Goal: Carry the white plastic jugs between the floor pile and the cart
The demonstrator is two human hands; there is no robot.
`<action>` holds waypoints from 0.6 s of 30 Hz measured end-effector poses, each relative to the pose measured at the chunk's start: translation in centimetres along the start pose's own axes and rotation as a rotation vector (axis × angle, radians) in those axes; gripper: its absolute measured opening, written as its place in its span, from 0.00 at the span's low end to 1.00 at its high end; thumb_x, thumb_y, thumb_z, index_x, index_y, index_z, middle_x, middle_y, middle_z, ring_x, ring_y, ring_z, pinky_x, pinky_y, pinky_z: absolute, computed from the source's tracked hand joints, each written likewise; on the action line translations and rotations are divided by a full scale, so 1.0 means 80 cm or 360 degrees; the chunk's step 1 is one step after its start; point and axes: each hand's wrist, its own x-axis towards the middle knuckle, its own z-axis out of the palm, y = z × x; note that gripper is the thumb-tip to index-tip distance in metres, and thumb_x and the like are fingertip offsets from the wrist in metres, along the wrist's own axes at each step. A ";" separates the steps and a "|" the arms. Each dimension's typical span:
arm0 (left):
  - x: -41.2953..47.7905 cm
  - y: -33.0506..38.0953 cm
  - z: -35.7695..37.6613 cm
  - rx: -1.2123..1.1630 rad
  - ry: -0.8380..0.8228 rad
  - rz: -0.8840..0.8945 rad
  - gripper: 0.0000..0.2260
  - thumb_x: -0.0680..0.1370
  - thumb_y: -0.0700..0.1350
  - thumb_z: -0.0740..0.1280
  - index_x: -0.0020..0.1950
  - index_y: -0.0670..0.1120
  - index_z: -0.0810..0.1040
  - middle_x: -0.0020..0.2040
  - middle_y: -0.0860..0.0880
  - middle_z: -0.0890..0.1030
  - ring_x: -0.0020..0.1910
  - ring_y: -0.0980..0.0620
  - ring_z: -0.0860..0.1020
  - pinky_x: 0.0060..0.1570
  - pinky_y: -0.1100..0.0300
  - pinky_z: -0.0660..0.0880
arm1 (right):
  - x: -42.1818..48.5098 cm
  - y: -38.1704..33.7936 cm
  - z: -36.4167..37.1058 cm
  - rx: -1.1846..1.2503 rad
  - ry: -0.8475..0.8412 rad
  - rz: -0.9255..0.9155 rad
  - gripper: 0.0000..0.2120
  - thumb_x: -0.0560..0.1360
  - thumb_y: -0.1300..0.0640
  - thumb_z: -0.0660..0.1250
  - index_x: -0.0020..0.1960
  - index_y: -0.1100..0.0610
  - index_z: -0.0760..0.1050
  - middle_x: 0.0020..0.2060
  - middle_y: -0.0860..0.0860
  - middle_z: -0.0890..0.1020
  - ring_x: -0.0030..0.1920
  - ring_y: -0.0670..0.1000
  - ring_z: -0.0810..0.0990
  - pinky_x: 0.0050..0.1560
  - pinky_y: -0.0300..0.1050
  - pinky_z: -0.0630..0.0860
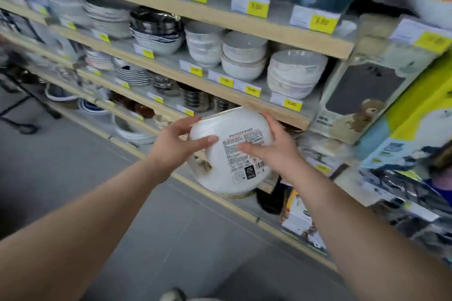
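I hold a white plate (217,173) up in front of the shelves with its underside turned toward me. A printed label (244,154) covers the middle of that underside, and a thin gold rim shows along its lower edge. My left hand (178,142) grips the plate's left edge, thumb on the back and fingers curled over the top. My right hand (271,146) grips the right edge, thumb lying across the label. Both arms reach forward from the bottom corners.
Wooden shelves (244,102) carry stacks of white bowls (293,73), dark bowls (156,24) and plates (132,73), with yellow price tags (258,8) on the edges. Boxed goods (362,95) stand at the right. Grey floor (122,203) lies below, a black stand (22,110) at the left.
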 end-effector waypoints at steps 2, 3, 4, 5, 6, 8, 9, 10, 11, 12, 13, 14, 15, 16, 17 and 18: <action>0.010 -0.007 -0.065 -0.0017 0.0119 -0.0009 0.35 0.55 0.61 0.81 0.61 0.54 0.80 0.57 0.61 0.81 0.57 0.54 0.80 0.56 0.46 0.79 | 0.031 -0.021 0.065 -0.0017 -0.0108 -0.0031 0.59 0.44 0.38 0.82 0.72 0.39 0.63 0.54 0.35 0.79 0.49 0.33 0.78 0.46 0.31 0.75; 0.015 -0.011 -0.099 -0.0020 0.0175 -0.0005 0.36 0.55 0.61 0.81 0.61 0.54 0.80 0.58 0.62 0.80 0.58 0.55 0.79 0.57 0.47 0.78 | 0.047 -0.031 0.098 -0.0026 -0.0162 -0.0054 0.59 0.44 0.37 0.81 0.72 0.40 0.63 0.54 0.35 0.79 0.51 0.34 0.78 0.45 0.30 0.75; 0.019 -0.014 -0.131 -0.0015 0.0230 -0.0005 0.36 0.55 0.61 0.81 0.62 0.54 0.80 0.58 0.63 0.80 0.59 0.56 0.79 0.58 0.48 0.78 | 0.061 -0.041 0.130 -0.0027 -0.0219 -0.0075 0.59 0.44 0.37 0.81 0.72 0.40 0.63 0.55 0.36 0.78 0.51 0.35 0.78 0.43 0.29 0.74; 0.021 -0.017 -0.162 -0.0011 0.0283 -0.0005 0.36 0.56 0.60 0.81 0.62 0.53 0.80 0.58 0.64 0.80 0.60 0.57 0.78 0.58 0.49 0.78 | 0.074 -0.050 0.161 -0.0024 -0.0275 -0.0099 0.59 0.44 0.37 0.81 0.72 0.40 0.63 0.55 0.36 0.78 0.51 0.34 0.78 0.41 0.26 0.74; 0.023 -0.019 -0.192 -0.0013 0.0334 0.0003 0.34 0.57 0.59 0.82 0.61 0.53 0.81 0.57 0.66 0.79 0.60 0.58 0.78 0.58 0.50 0.78 | 0.086 -0.060 0.193 -0.0018 -0.0330 -0.0125 0.59 0.44 0.37 0.81 0.73 0.40 0.63 0.55 0.36 0.78 0.50 0.33 0.77 0.39 0.25 0.73; 0.026 -0.023 -0.250 -0.0004 0.0433 0.0018 0.31 0.59 0.57 0.82 0.60 0.54 0.81 0.55 0.72 0.78 0.58 0.64 0.77 0.58 0.51 0.78 | 0.109 -0.079 0.254 0.0003 -0.0410 -0.0182 0.58 0.45 0.37 0.81 0.72 0.41 0.64 0.53 0.33 0.78 0.47 0.29 0.77 0.38 0.23 0.71; 0.027 -0.024 -0.278 0.0006 0.0498 0.0015 0.31 0.60 0.57 0.82 0.61 0.53 0.81 0.55 0.71 0.78 0.58 0.65 0.77 0.59 0.51 0.77 | 0.120 -0.088 0.283 0.0019 -0.0448 -0.0207 0.57 0.45 0.38 0.81 0.72 0.42 0.65 0.51 0.32 0.79 0.46 0.28 0.77 0.38 0.22 0.71; 0.028 -0.027 -0.304 0.0011 0.0573 0.0008 0.33 0.60 0.58 0.82 0.62 0.53 0.80 0.57 0.68 0.79 0.58 0.63 0.78 0.60 0.50 0.77 | 0.132 -0.097 0.312 0.0023 -0.0498 -0.0223 0.57 0.45 0.39 0.81 0.72 0.42 0.65 0.50 0.31 0.79 0.46 0.27 0.76 0.38 0.22 0.71; 0.029 -0.029 -0.330 0.0016 0.0639 0.0003 0.34 0.59 0.58 0.82 0.63 0.53 0.80 0.58 0.64 0.80 0.59 0.60 0.78 0.61 0.49 0.76 | 0.143 -0.107 0.340 0.0019 -0.0557 -0.0234 0.57 0.45 0.39 0.81 0.72 0.42 0.65 0.51 0.32 0.79 0.47 0.28 0.77 0.41 0.23 0.72; 0.030 -0.032 -0.353 0.0021 0.0698 0.0001 0.35 0.58 0.59 0.81 0.64 0.53 0.79 0.59 0.61 0.80 0.59 0.57 0.79 0.61 0.49 0.76 | 0.154 -0.117 0.367 0.0012 -0.0619 -0.0245 0.57 0.45 0.38 0.81 0.72 0.42 0.64 0.54 0.34 0.78 0.50 0.30 0.77 0.47 0.27 0.74; 0.031 -0.034 -0.377 0.0023 0.0762 -0.0001 0.36 0.57 0.60 0.81 0.64 0.54 0.79 0.59 0.59 0.81 0.59 0.56 0.79 0.61 0.49 0.76 | 0.166 -0.127 0.394 0.0002 -0.0678 -0.0259 0.58 0.45 0.37 0.81 0.72 0.42 0.64 0.56 0.35 0.77 0.54 0.34 0.77 0.52 0.32 0.75; 0.034 -0.037 -0.399 0.0025 0.0831 -0.0005 0.37 0.57 0.61 0.80 0.64 0.55 0.79 0.59 0.58 0.81 0.58 0.56 0.79 0.60 0.49 0.77 | 0.179 -0.136 0.421 -0.0008 -0.0732 -0.0272 0.59 0.44 0.36 0.81 0.72 0.41 0.64 0.57 0.35 0.77 0.56 0.36 0.77 0.55 0.36 0.74; 0.037 -0.040 -0.421 0.0029 0.0907 -0.0013 0.37 0.56 0.62 0.80 0.64 0.56 0.79 0.58 0.59 0.82 0.57 0.56 0.80 0.60 0.49 0.77 | 0.192 -0.144 0.448 -0.0014 -0.0789 -0.0280 0.59 0.43 0.35 0.81 0.71 0.39 0.64 0.57 0.34 0.76 0.57 0.37 0.77 0.57 0.39 0.74; 0.042 -0.042 -0.441 0.0035 0.0990 -0.0024 0.38 0.55 0.63 0.80 0.64 0.57 0.78 0.57 0.60 0.82 0.57 0.57 0.80 0.59 0.50 0.77 | 0.206 -0.152 0.474 -0.0015 -0.0849 -0.0290 0.59 0.42 0.34 0.81 0.71 0.38 0.64 0.57 0.34 0.77 0.57 0.37 0.77 0.58 0.41 0.74; 0.047 -0.045 -0.463 0.0031 0.1066 -0.0033 0.38 0.54 0.63 0.80 0.63 0.57 0.78 0.56 0.60 0.82 0.56 0.57 0.80 0.58 0.49 0.78 | 0.221 -0.160 0.500 -0.0017 -0.0911 -0.0305 0.59 0.42 0.33 0.81 0.70 0.37 0.64 0.57 0.34 0.77 0.58 0.38 0.77 0.60 0.43 0.75; 0.054 -0.047 -0.485 0.0016 0.1129 -0.0038 0.38 0.54 0.63 0.80 0.63 0.57 0.79 0.55 0.60 0.82 0.55 0.57 0.80 0.58 0.49 0.78 | 0.237 -0.169 0.527 -0.0024 -0.0974 -0.0323 0.60 0.41 0.32 0.81 0.70 0.36 0.63 0.58 0.35 0.77 0.58 0.39 0.78 0.61 0.45 0.75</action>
